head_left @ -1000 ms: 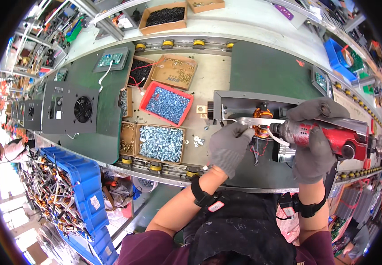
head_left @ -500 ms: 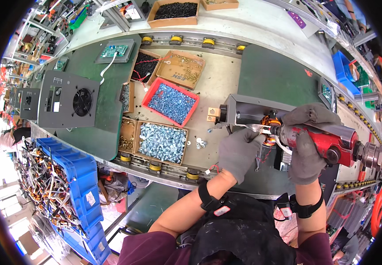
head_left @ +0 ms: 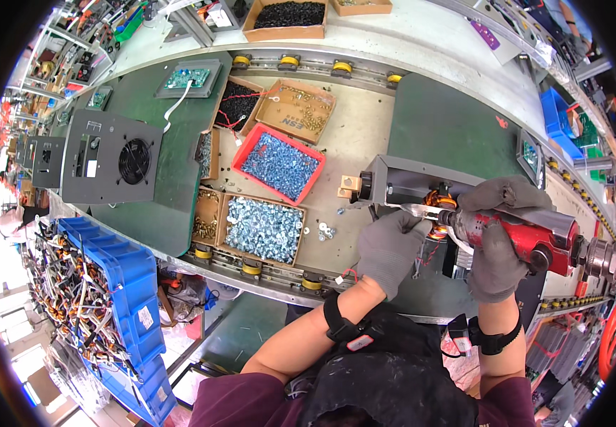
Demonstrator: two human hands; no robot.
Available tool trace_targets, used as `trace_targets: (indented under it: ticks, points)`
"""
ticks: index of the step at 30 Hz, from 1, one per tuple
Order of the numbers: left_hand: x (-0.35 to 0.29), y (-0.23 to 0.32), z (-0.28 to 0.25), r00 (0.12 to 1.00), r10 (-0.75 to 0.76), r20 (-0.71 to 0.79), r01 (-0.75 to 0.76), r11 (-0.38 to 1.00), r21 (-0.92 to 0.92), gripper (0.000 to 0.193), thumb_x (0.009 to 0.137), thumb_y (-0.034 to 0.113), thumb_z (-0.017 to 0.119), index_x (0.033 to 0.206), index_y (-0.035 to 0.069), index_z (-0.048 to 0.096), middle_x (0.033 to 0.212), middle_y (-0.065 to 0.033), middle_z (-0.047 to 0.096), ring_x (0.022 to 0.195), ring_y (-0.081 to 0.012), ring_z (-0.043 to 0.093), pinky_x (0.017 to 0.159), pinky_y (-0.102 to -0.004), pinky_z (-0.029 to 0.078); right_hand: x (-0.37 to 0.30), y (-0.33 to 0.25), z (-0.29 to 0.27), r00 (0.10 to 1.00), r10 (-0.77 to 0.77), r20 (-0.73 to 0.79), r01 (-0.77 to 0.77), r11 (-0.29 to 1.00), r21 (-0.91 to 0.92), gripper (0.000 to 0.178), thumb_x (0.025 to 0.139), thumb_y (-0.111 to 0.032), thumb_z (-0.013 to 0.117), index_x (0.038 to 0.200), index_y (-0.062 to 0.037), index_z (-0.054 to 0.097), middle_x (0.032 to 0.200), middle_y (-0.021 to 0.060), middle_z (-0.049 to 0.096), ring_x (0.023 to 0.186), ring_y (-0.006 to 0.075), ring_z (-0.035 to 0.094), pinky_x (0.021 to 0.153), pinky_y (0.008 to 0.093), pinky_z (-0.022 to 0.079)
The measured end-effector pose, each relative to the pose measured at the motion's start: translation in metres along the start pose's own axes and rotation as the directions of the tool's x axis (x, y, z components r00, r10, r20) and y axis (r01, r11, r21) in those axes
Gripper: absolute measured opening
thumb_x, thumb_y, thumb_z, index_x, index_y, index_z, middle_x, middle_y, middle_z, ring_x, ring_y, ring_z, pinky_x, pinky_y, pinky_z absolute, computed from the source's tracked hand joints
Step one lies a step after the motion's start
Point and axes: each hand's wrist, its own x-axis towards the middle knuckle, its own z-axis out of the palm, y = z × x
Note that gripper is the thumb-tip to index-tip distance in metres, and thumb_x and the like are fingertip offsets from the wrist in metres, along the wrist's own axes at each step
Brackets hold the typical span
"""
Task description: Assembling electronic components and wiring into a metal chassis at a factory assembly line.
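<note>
Right hand (head_left: 495, 265) grips the red power tool (head_left: 530, 237), long axis crosswise, nose toward the left hand (head_left: 390, 252), whose hold I can't tell remotely.

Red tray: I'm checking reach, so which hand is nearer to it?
Left. The left hand is right of and below the red tray in the picture; the right hand is farther right, gripping the red power tool.

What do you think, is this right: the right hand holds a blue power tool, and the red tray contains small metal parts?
Not quite: in the head view, the power tool in the right hand is red, not blue. The rest stands.
</note>
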Motion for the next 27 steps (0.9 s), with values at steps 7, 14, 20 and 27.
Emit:
trace_targets:
  ticks: [7, 14, 20, 27]
  points:
    - [-0.003, 0.008, -0.004, 0.997, -0.065, 0.031, 0.066, 0.997, -0.035, 0.023, 0.084, 0.022, 0.073, 0.081, -0.001, 0.069, 0.059, -0.0018, 0.059, 0.053, -0.0051, 0.05, 0.05, -0.0249, 0.042, 0.007, -0.001, 0.004, 0.997, -0.038, 0.06, 0.037, 0.999, 0.013, 0.037, 0.078, 0.0, 0.067, 0.109, -0.0053, 0.047, 0.094, 0.0121, 0.062, 0.084, 0.0205, 0.062, 0.077, 0.0355, 0.054]
    - [-0.003, 0.004, -0.007, 1.0, -0.008, 0.013, 0.008, 1.0, 0.016, 0.022, 0.084, 0.02, 0.071, 0.079, -0.001, 0.067, 0.06, -0.0036, 0.06, 0.055, -0.0078, 0.052, 0.053, -0.0264, 0.044, 0.007, -0.006, 0.009, 0.991, -0.029, 0.127, 0.051, 0.984, -0.171, 0.024, 0.076, 0.007, 0.061, 0.096, -0.0033, 0.055, 0.089, 0.01, 0.062, 0.078, 0.0178, 0.062, 0.072, 0.0305, 0.053]
    - [-0.003, -0.006, -0.007, 0.995, 0.096, -0.011, -0.095, 0.994, 0.046, 0.02, 0.083, 0.018, 0.071, 0.081, -0.002, 0.067, 0.06, -0.0046, 0.06, 0.054, -0.0086, 0.052, 0.052, -0.0271, 0.044, 0.009, -0.008, 0.019, 0.995, 0.093, -0.036, -0.095, 0.994, -0.059, 0.021, 0.075, 0.009, 0.059, 0.093, -0.0018, 0.057, 0.088, 0.0097, 0.063, 0.076, 0.0161, 0.062, 0.069, 0.0289, 0.053]
    - [-0.012, -0.014, -0.009, 0.999, -0.001, 0.041, -0.001, 0.999, 0.05, 0.024, 0.081, 0.025, 0.071, 0.083, 0.001, 0.067, 0.069, -0.0116, 0.065, 0.061, -0.0211, 0.061, 0.059, -0.0337, 0.047, -0.017, -0.023, 0.001, 0.9, 0.395, -0.186, -0.417, 0.904, -0.1, 0.035, 0.076, 0.003, 0.066, 0.11, -0.0012, 0.055, 0.102, 0.0094, 0.062, 0.091, 0.0178, 0.06, 0.082, 0.0332, 0.051]
